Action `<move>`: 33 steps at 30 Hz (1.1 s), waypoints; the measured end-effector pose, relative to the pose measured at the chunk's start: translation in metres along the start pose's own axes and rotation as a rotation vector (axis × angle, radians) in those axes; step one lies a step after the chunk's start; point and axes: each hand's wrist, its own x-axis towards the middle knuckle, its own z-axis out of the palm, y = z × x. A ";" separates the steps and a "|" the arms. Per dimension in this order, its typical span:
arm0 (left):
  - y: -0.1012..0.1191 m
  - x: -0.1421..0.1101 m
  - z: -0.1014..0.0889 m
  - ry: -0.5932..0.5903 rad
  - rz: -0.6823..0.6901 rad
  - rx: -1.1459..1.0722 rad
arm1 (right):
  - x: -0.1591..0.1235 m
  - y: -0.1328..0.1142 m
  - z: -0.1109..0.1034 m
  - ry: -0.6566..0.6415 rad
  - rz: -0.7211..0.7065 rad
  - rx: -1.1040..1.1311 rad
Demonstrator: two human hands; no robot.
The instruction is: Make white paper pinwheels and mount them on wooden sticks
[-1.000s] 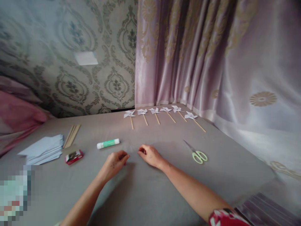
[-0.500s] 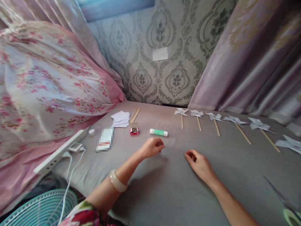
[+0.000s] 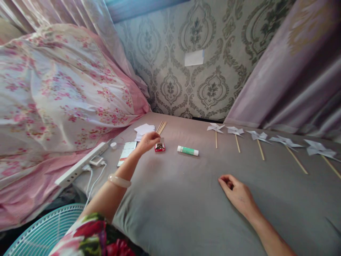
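The left hand point(image 3: 148, 142) has shifted left and farther out since half a second ago, when it was just in front of the glue stick point(image 3: 188, 150); now its fingers are at the red box point(image 3: 160, 146). They are bent close together over the box's left rear edge, and whether they grip anything cannot be told. The right hand point(image 3: 236, 193) stays low on the grey surface point(image 3: 186, 209), its fingers loosely curled with thumb and forefinger near each other; what it may hold is hidden. The red box lies just under the left hand's fingertips and well apart from the right hand; it is small, its top uncovered, with dark and shiny bits inside, too small to make out. The green-and-white glue stick lies to the box's right, between the two hands. Just behind the box are thin wooden sticks point(image 3: 161, 127) and a stack of white paper point(image 3: 144, 130). White paper pinwheels point(image 3: 234, 131) on sticks lie in a row beyond the right hand.
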 end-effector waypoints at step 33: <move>-0.107 0.093 -0.052 -0.178 -0.244 0.453 | 0.000 0.000 0.004 0.029 -0.014 -0.063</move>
